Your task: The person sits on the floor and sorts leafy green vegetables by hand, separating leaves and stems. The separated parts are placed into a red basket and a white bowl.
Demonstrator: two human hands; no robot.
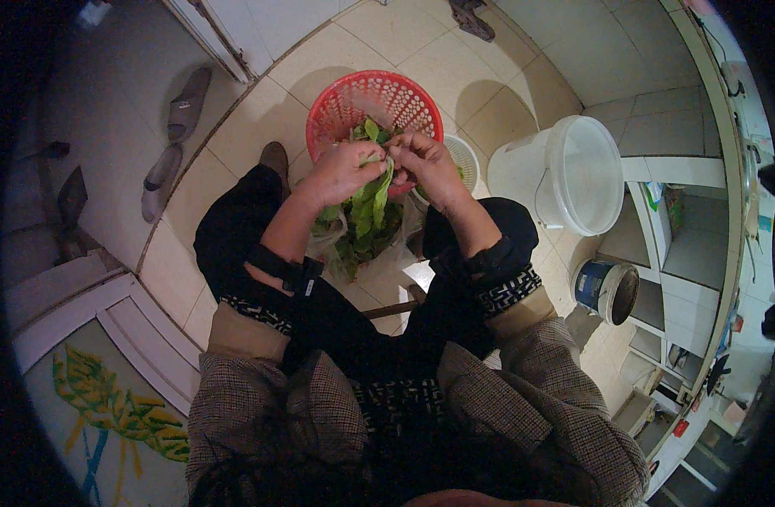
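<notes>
My left hand (349,172) and my right hand (422,166) meet over the near rim of a red plastic colander basket (374,85). Both grip the stem of one leafy green (380,196), whose leaves hang down between them. Below, a clear plastic bag (406,231) holds more leafy greens (355,250) between my knees. Some leaves lie inside the red basket, just beyond my fingers. A smaller white plastic basket (466,158) stands to its right, partly hidden by my right hand, with bits of green in it.
A large white plastic bucket (520,161) stands on the tiled floor at the right, a smaller bucket (593,288) nearer me. Grey slippers (189,108) lie at the left by a doorway. Tiled shelving (691,253) runs along the right side.
</notes>
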